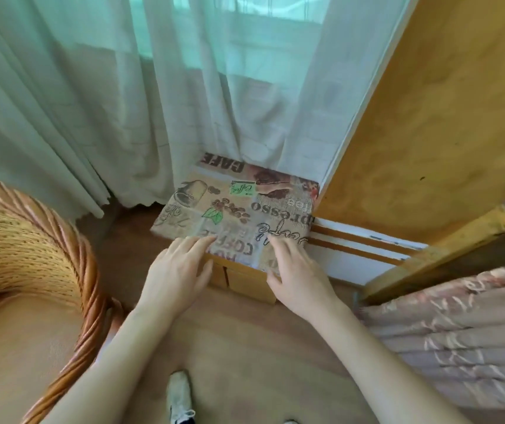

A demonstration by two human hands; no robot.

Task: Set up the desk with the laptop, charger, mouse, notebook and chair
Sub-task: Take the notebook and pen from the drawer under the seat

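Small wooden counter (246, 281) beneath a pale curtain (122, 102), covered by a coffee-print cloth (235, 206). Both hands rest flat and open on the cloth's near edge: left hand (177, 270), right hand (298, 270). Wicker chair (27, 255) stands near, at left, partly cut off. Yellow panel (428, 117) at right.

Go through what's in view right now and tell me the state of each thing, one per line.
Left hand: open, fingers flat on the cloth's near edge.
Right hand: open, fingers resting on the cloth.
Coffee-print cloth: spread flat over the small wooden table.
Small wooden table: covered on top, front bare.
Curtain: drawn, hem draping onto the cloth's far edge.
Wicker chair: empty, beside the table.
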